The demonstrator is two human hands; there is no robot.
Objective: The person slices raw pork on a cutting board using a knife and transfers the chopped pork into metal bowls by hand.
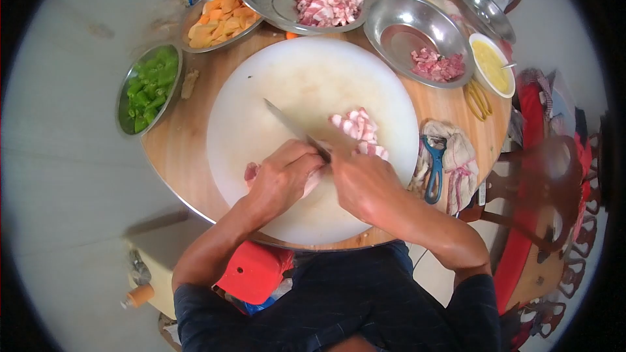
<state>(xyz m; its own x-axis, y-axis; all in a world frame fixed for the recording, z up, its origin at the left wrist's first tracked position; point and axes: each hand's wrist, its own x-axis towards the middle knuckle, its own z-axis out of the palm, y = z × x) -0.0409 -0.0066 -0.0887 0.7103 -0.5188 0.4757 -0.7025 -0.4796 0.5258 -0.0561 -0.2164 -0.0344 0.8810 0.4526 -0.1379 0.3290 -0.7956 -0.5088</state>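
A round white cutting board (261, 81) lies on the wooden table. My left hand (279, 179) is closed on a piece of meat (312, 182), part of which shows at either side of the hand. The fingers of my right hand (362, 182) are wrapped round the handle of a knife (287, 120), whose blade points up and to the left across the board. The handle itself is hidden in my hand, and the blade meets the meat beside my left fingertips. Cut pieces of pink and white meat (358, 126) lie just beyond my right hand.
Metal bowls with green peppers (150, 88), orange slices (222, 18), chopped meat (328, 1) and darker meat (437, 65) ring the board. A white bowl of yellow paste (490, 66) stands at the right, above blue scissors (435, 168) on a cloth (460, 156). A red stool (251, 274) is below.
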